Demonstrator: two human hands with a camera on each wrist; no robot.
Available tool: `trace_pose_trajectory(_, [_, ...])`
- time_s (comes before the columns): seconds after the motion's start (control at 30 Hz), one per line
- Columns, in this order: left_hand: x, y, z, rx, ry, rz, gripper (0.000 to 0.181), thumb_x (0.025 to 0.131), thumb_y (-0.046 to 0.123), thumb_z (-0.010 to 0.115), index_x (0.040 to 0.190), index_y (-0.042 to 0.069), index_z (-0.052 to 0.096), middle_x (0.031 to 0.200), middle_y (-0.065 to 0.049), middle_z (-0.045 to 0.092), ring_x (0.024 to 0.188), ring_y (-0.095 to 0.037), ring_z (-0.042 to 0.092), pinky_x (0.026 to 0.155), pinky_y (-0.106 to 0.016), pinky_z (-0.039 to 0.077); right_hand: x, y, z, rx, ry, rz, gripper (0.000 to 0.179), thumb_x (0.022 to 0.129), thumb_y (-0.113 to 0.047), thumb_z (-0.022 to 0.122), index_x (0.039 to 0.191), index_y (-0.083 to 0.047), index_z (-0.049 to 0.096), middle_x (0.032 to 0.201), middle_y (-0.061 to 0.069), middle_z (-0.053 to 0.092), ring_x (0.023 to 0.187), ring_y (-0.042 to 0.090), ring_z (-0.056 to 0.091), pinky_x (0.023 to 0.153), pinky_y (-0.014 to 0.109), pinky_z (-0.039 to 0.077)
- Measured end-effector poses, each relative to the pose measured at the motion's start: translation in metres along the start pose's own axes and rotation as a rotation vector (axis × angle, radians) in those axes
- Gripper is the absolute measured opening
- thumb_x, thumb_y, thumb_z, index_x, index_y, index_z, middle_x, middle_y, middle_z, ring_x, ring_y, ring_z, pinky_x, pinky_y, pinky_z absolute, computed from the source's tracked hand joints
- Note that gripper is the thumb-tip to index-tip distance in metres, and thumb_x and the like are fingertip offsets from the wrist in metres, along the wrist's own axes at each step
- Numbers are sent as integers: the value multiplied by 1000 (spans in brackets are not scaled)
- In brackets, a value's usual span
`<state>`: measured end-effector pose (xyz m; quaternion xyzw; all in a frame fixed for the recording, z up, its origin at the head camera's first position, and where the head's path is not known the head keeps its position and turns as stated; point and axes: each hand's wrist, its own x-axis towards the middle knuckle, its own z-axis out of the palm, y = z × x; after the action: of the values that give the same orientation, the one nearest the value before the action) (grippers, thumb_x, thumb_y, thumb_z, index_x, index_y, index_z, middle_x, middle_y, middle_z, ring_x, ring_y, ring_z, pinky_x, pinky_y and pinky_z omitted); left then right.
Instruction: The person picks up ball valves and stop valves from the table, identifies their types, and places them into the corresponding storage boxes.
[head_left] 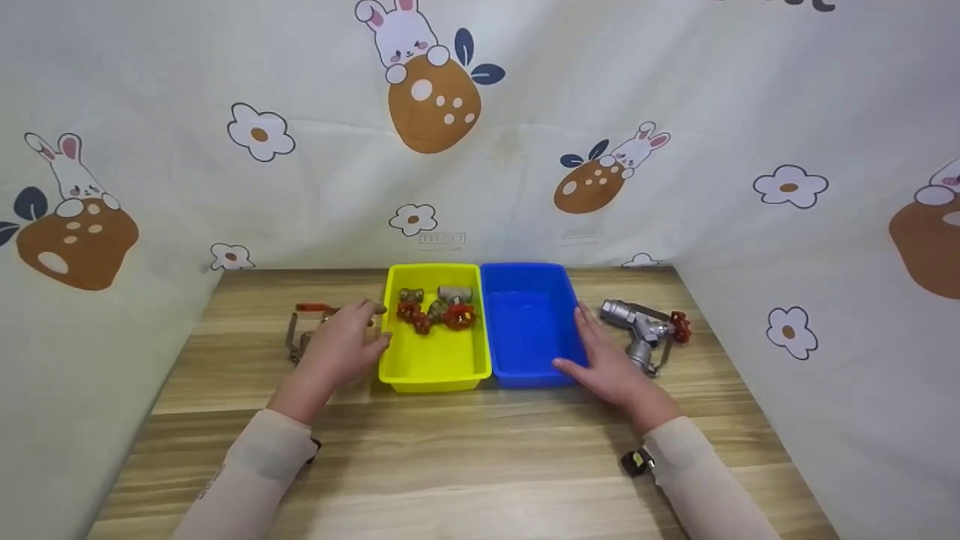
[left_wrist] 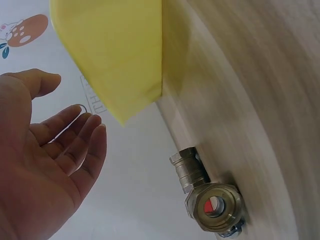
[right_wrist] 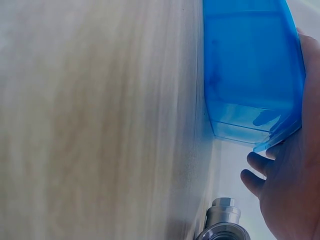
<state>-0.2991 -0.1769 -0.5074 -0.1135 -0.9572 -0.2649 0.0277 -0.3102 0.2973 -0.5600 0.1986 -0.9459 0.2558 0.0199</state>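
Note:
A yellow bin [head_left: 431, 367] and a blue bin [head_left: 529, 341] stand side by side on the wooden table. Several brass valves with red handwheels [head_left: 459, 316] lie in the far half of the yellow one; the blue one holds nothing. My left hand [head_left: 341, 346] is beside the yellow bin's left rim, its fingers loosely bent and nothing in them; the left wrist view shows a gap between hand and wall. Along the blue bin's right side lies my right hand [head_left: 609, 364], fingers extended and thumb reaching over the near right corner of the rim.
Right of the blue bin, silver valve fittings [head_left: 637, 326] lie grouped, one with a red handwheel [head_left: 680, 327]. More metal valves [left_wrist: 215, 207], one with a red lever [head_left: 313, 307], lie left of the yellow bin, partly behind my left hand. A patterned curtain [head_left: 330, 195] rises behind the table.

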Motion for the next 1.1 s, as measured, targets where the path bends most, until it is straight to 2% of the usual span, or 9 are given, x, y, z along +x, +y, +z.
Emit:
trace_pose_trajectory(0.17, [-3, -3, 5, 24, -14, 2, 65, 104, 32, 77, 157, 1, 55, 157, -22, 55, 136, -43, 61, 115, -64, 50, 0, 0, -1, 4, -8, 6, 112, 103, -67, 66, 178, -7, 10, 185, 15, 8, 166, 49, 16, 129, 70, 22])
trace_pose_trajectory(0.37, [-6, -4, 11, 40, -64, -16, 91, 104, 52, 74, 169, 0, 37, 174, -25, 36, 154, -48, 45, 123, -67, 40, 0, 0, -1, 26, -32, 15, 111, 103, -64, 68, 178, -7, 8, 186, 11, 5, 168, 44, 14, 132, 65, 20])
trace_pose_trajectory(0.47, [-8, -4, 15, 39, -72, -10, 101, 102, 60, 73, 172, -1, 31, 177, -26, 30, 155, -50, 42, 122, -69, 39, 0, 1, -1, 20, -28, 12, 111, 103, -64, 68, 178, -7, 8, 186, 12, 5, 167, 47, 15, 131, 66, 21])
trace_pose_trajectory(0.67, [-12, -3, 22, 39, -68, 25, 111, 101, 65, 70, 173, -4, 22, 180, -28, 19, 157, -53, 36, 121, -71, 39, 0, 1, 0, 12, -16, 8, 111, 104, -65, 67, 177, -6, 9, 186, 14, 6, 166, 50, 17, 130, 69, 20])
trace_pose_trajectory(0.87, [-14, -1, 28, 15, -107, 15, 123, 98, 74, 68, 176, 1, 8, 184, -21, 2, 161, -54, 27, 124, -70, 34, -1, 0, -1, 10, -17, 15, 111, 103, -68, 66, 178, -8, 8, 186, 13, 5, 166, 49, 16, 129, 70, 21])
trace_pose_trajectory(1.1, [-13, -1, 33, 28, -119, 28, 128, 96, 76, 69, 176, 1, 5, 184, -20, -2, 161, -56, 26, 121, -75, 36, 0, 1, 0, 5, -21, 17, 112, 103, -68, 65, 178, -9, 7, 186, 14, 5, 166, 49, 17, 129, 69, 21])
